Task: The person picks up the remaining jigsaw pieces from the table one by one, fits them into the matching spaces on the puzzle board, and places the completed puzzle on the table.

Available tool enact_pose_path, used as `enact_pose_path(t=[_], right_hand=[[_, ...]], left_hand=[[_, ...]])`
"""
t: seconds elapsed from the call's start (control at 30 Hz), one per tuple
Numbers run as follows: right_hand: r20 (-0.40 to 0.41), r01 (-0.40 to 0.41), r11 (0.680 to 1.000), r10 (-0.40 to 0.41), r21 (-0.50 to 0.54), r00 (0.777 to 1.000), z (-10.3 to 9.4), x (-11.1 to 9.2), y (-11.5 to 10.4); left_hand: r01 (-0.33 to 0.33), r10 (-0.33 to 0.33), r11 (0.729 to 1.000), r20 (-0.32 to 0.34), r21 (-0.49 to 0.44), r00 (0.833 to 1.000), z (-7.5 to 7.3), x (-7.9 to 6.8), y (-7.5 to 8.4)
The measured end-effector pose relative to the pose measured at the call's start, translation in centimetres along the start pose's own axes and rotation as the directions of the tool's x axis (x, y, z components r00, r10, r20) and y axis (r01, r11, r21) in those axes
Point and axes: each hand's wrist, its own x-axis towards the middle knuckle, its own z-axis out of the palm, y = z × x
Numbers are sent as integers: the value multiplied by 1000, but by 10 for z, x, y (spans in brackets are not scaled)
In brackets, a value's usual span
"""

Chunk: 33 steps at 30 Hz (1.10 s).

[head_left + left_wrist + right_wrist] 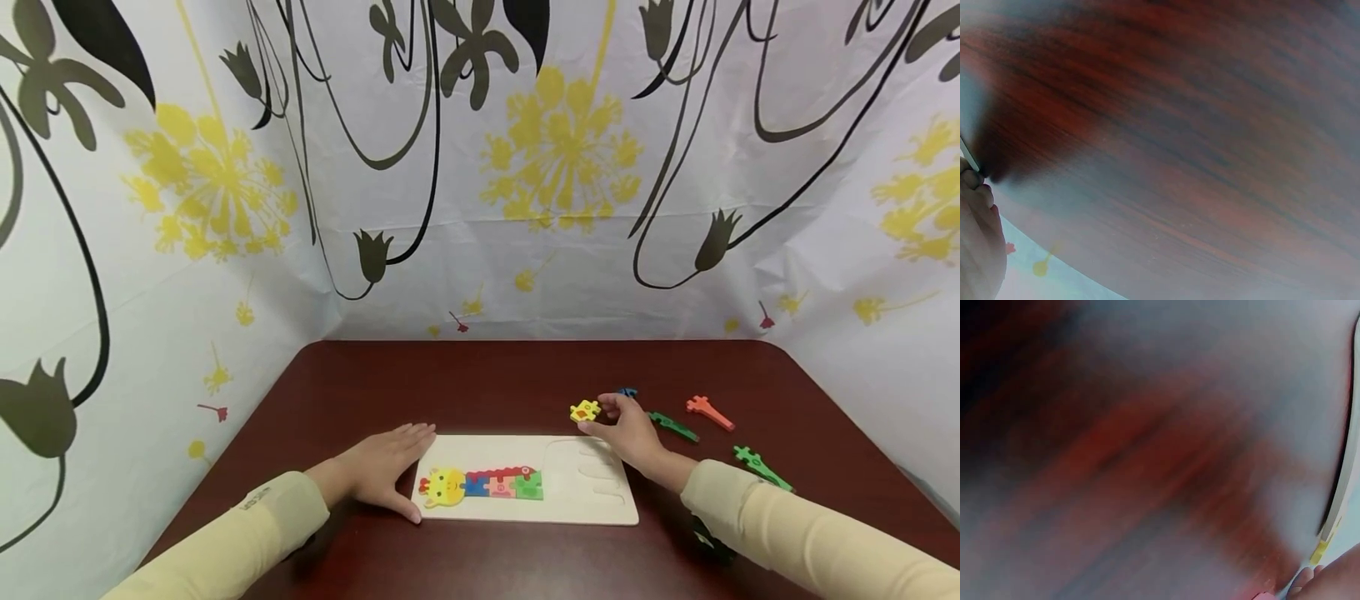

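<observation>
My right hand pinches a yellow jigsaw piece with an orange diamond shape on it, thumb at its near edge and forefinger at its right side; the piece is just beyond the far edge of the wooden puzzle board, and I cannot tell whether it touches the tabletop. My left hand lies beside the board's left end, thumb spread well away from the fingers, thumb tip at the near corner and fingertips by the far one. On the board a giraffe is partly laid out: the yellow head at the left, then a blue piece, a pink piece and a green piece joined in a row, with a red mane running along their far side. To their right, shallow body and leg outlines show in the bare wood. Beyond my right hand is a small blue piece, partly hidden by my fingers; near it lie a dark green piece, an orange-red piece and, farther right, a bright green piece. Both wrist views are mostly blurred tabletop. Behind the table hangs a white flower-patterned sheet.
</observation>
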Motion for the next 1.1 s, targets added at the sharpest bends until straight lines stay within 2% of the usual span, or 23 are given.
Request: enact_pose_path(t=[0.23, 0.57, 1.1], right_hand=[[1, -14, 1000, 14, 0, 1000, 3, -3, 8], [2, -21, 999, 21, -24, 1000, 2, 0, 14], [-9, -51, 997, 51, -55, 999, 8, 4, 9]], left_hand=[[-17, 17, 1000, -1, 16, 1000, 5, 0, 2], [-18, 18, 1000, -5, 13, 1000, 2, 1, 2], [-11, 11, 999, -7, 31, 1000, 2, 2, 1]])
